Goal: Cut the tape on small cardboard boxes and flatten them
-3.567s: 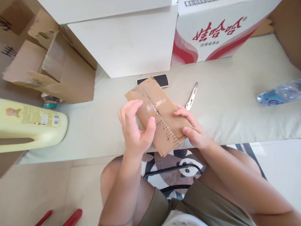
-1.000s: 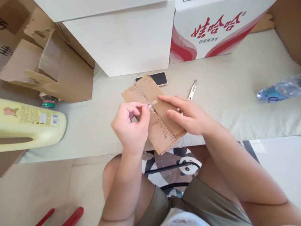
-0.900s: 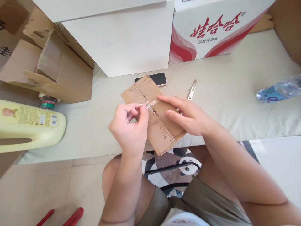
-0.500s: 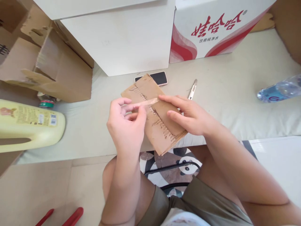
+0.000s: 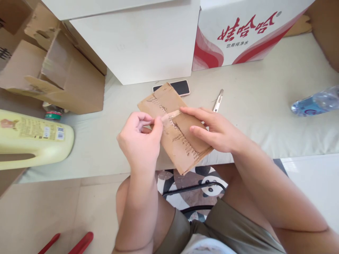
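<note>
A flat piece of brown cardboard (image 5: 182, 141) with a torn seam lies at the edge of the pale cushion (image 5: 265, 116), over my lap. My left hand (image 5: 140, 141) pinches the free end of a strip of clear tape (image 5: 171, 115) that is partly lifted off the cardboard. My right hand (image 5: 214, 128) lies on the cardboard with fingers stretched out, pressing it down. Its forefinger tip rests at the other end of the tape.
A phone (image 5: 180, 87) lies just behind the cardboard and a small metal cutter (image 5: 217, 100) to its right. White boxes (image 5: 137, 38) and a red-and-white carton (image 5: 238, 31) stand behind. A yellow jug (image 5: 34, 137), torn cardboard boxes (image 5: 58, 77) and a water bottle (image 5: 315, 104) lie at the sides.
My left hand pinched the tape and peeled it leftward off the cardboard. My right hand moved from the cardboard's edge onto its face and has held still there over the last second.
</note>
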Demonstrator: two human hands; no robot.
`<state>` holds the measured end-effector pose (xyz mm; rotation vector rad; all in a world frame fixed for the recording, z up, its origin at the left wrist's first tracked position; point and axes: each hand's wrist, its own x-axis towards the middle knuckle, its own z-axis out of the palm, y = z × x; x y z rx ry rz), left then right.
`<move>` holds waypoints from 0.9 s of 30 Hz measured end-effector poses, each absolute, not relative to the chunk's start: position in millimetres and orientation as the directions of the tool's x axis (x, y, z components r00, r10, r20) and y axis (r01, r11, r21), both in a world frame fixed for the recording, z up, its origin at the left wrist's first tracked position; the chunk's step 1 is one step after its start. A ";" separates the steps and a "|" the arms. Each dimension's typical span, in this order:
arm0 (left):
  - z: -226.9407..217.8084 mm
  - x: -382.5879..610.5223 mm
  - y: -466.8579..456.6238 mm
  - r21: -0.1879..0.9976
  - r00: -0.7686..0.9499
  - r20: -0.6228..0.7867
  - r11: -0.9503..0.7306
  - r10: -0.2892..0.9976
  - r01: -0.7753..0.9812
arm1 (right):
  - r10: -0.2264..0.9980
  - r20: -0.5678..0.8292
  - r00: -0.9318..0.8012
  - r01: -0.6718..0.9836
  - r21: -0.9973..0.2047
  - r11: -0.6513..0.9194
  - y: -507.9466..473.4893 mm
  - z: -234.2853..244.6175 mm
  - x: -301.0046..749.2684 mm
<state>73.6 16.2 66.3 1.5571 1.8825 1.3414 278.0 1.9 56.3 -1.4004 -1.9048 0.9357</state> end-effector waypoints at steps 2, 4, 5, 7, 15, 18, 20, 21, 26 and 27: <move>62.8 74.9 16.3 0.820 -0.338 0.304 -0.064 0.891 0.570 | 0.961 0.050 -0.272 0.543 -0.816 0.196 2.0 56.2 278.2; 59.1 75.4 16.7 0.820 -0.336 0.314 -0.075 0.888 0.567 | 0.961 0.047 -0.272 0.542 -0.818 0.193 1.9 56.1 278.1; 57.5 75.3 16.9 0.818 -0.331 0.321 -0.083 0.887 0.569 | 0.961 0.048 -0.273 0.542 -0.818 0.195 1.8 56.0 278.1; 55.5 74.4 17.5 0.802 -0.313 0.342 -0.102 0.886 0.589 | 0.960 0.055 -0.273 0.542 -0.816 0.201 1.6 55.8 278.2; 57.2 72.6 17.6 0.773 -0.271 0.361 -0.124 0.893 0.622 | 0.962 0.055 -0.269 0.535 -0.822 0.196 1.5 55.0 278.8; 55.3 71.6 16.6 0.808 -0.258 0.357 -0.158 0.898 0.567 | 0.963 0.050 -0.265 0.535 -0.823 0.190 1.2 55.1 278.4; 53.5 70.0 16.6 0.829 -0.239 0.356 -0.187 0.903 0.527 | 0.964 0.044 -0.260 0.533 -0.826 0.182 0.8 55.2 278.2; 52.8 69.0 16.9 0.835 -0.234 0.361 -0.201 0.903 0.512 | 0.965 0.043 -0.258 0.531 -0.828 0.179 0.7 55.3 278.1; 51.6 64.9 21.2 0.865 -0.201 0.305 -0.183 0.931 0.467 | 0.965 0.041 -0.261 0.524 -0.833 0.177 0.5 55.5 278.9; 51.2 64.5 22.3 0.866 -0.193 0.290 -0.171 0.937 0.470 | 0.964 0.039 -0.262 0.524 -0.834 0.176 0.5 55.6 279.1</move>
